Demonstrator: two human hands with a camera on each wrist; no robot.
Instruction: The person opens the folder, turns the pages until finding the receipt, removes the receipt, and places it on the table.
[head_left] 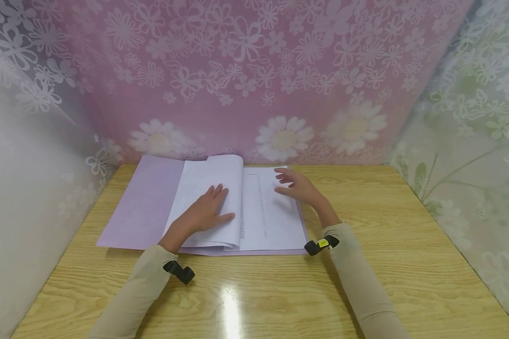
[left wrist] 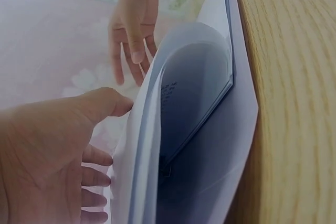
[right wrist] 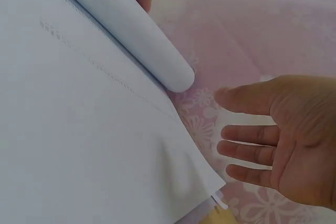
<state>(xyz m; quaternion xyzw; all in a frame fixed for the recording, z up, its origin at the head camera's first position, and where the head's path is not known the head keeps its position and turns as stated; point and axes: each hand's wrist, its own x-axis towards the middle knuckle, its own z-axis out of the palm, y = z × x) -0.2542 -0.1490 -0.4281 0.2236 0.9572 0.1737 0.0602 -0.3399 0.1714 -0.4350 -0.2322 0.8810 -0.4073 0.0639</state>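
A lilac folder [head_left: 146, 202] lies opened out on the table with a stack of white sheets inside. Several turned sheets [head_left: 225, 172] curve over to the left, and their bend shows as a roll in both wrist views. My left hand [head_left: 203, 212] rests with its fingers extended on these turned sheets. To the right lies a printed page [head_left: 275, 221] with narrow columns of small text. Over that page's upper right part hovers my right hand [head_left: 299, 187], fingers loosely spread and holding nothing. In the right wrist view its fingers [right wrist: 247, 150] are apart from the paper.
The folder lies on a wood-grain table [head_left: 237, 292] close to its back edge. Behind it hangs a pink floral sheet [head_left: 246, 84], with pale floral sheets on both sides. A black wrist camera [head_left: 179, 272] sits at each sleeve cuff.
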